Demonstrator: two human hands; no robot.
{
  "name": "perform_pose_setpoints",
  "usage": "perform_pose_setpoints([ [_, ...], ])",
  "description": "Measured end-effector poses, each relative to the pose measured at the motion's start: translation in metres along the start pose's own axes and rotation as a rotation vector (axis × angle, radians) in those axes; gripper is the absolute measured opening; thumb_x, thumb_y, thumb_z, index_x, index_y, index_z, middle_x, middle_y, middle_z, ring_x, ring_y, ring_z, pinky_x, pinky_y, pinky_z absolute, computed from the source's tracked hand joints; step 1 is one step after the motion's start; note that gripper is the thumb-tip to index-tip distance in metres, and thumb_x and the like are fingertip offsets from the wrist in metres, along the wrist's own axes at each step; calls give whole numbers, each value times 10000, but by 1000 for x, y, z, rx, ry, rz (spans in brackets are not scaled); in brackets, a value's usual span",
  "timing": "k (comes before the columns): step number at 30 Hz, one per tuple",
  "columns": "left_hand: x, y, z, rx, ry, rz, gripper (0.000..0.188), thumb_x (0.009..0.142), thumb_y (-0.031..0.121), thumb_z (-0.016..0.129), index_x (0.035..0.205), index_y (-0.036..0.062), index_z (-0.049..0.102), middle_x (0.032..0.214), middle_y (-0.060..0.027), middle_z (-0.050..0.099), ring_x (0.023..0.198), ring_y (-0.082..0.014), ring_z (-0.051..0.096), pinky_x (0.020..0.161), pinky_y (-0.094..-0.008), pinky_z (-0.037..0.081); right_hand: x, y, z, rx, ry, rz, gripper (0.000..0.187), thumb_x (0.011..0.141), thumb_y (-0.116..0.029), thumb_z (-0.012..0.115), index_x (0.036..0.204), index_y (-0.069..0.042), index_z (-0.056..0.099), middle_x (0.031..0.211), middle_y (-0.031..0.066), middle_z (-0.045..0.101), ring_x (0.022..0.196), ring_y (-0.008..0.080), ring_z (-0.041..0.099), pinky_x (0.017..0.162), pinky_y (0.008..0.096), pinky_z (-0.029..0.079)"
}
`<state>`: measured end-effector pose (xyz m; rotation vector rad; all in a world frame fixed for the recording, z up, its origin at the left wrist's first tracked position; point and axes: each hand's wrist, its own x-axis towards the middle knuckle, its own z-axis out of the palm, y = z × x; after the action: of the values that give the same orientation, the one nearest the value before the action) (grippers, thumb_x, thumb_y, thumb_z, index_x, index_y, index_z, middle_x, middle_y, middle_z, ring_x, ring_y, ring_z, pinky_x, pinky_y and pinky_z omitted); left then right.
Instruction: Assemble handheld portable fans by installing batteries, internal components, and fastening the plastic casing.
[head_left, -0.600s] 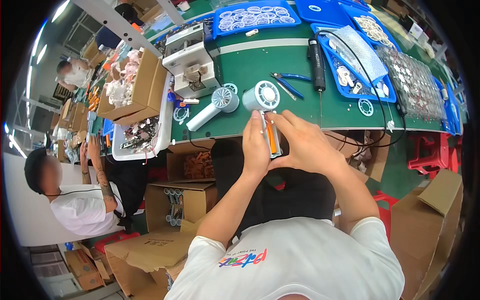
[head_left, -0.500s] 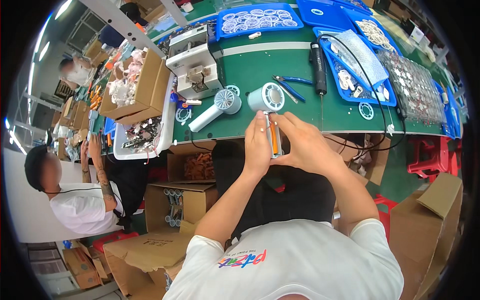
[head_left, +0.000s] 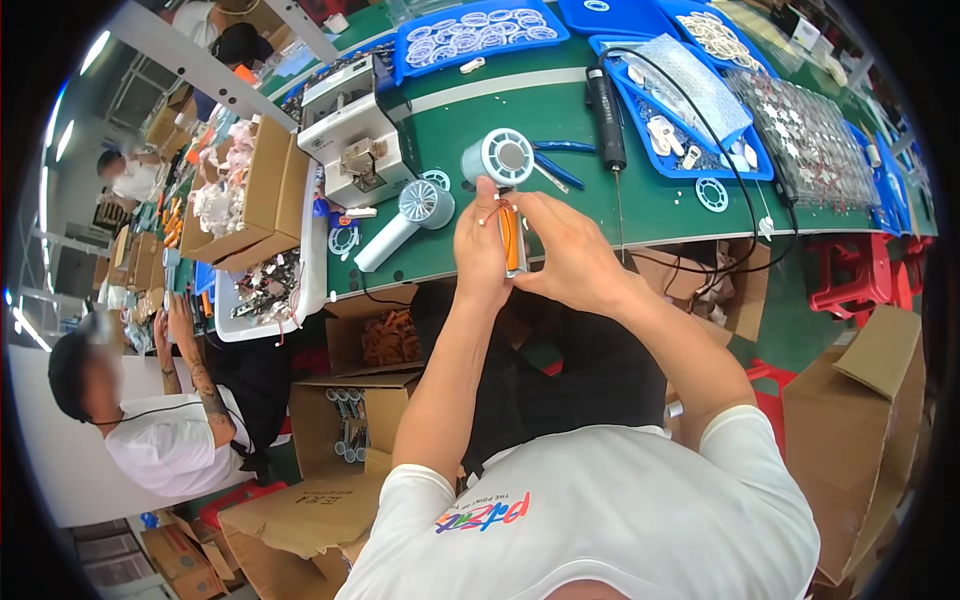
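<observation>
Both my hands hold a light-blue handheld fan (head_left: 499, 157) at the table's front edge, its round head pointing away from me. Its handle lies open and shows an orange cylindrical battery (head_left: 511, 238) inside, with thin wires near the top. My left hand (head_left: 481, 250) is closed around the left side of the handle, thumb along the upper end. My right hand (head_left: 572, 250) grips the right side, with fingers near the upper wires and thumb at the lower end. Left of them a second light-blue fan (head_left: 425, 204) lies on the table. Blue-handled pliers (head_left: 562, 147) rest just behind the held fan.
A white-and-black machine (head_left: 355, 140) stands at the back left, beside a white bin (head_left: 322, 285) of small parts and a carton (head_left: 275, 215). An electric screwdriver (head_left: 606, 120) with a looping black cable lies right. Blue trays (head_left: 480, 62) line the back; a person sits left.
The whole view has shifted, so the table things appear farther left. My hands still hold the fan, its open handle now showing more of the battery and turned slightly.
</observation>
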<state>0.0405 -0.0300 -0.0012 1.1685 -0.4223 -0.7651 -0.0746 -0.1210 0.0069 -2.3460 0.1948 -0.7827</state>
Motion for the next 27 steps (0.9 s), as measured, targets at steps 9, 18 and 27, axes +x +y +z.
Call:
perform_pose_setpoints([
  [9,4,-3,-2,10,15,-2,558,1101,600,541,977,69,658,768,-22,594,626,-87,523,545,-240,403,-10,12,19,-17,140,-55,866,640,-34,930,1423,-60,561,1092,106,607,945,304,610,849,395,519],
  [18,7,2,3,-13,61,-17,582,1091,619,548,964,60,648,760,-19,592,623,-89,532,540,-238,408,-18,15,25,-23,306,-175,623,721,-41,895,1273,-30,607,1059,100,598,901,282,603,752,363,526],
  [27,11,-5,-4,-172,137,-11,592,1103,618,519,1005,45,634,756,-18,592,600,-103,537,537,-250,428,-12,-8,13,261,326,-82,425,851,48,819,1198,-22,584,1154,130,643,901,200,621,752,292,545],
])
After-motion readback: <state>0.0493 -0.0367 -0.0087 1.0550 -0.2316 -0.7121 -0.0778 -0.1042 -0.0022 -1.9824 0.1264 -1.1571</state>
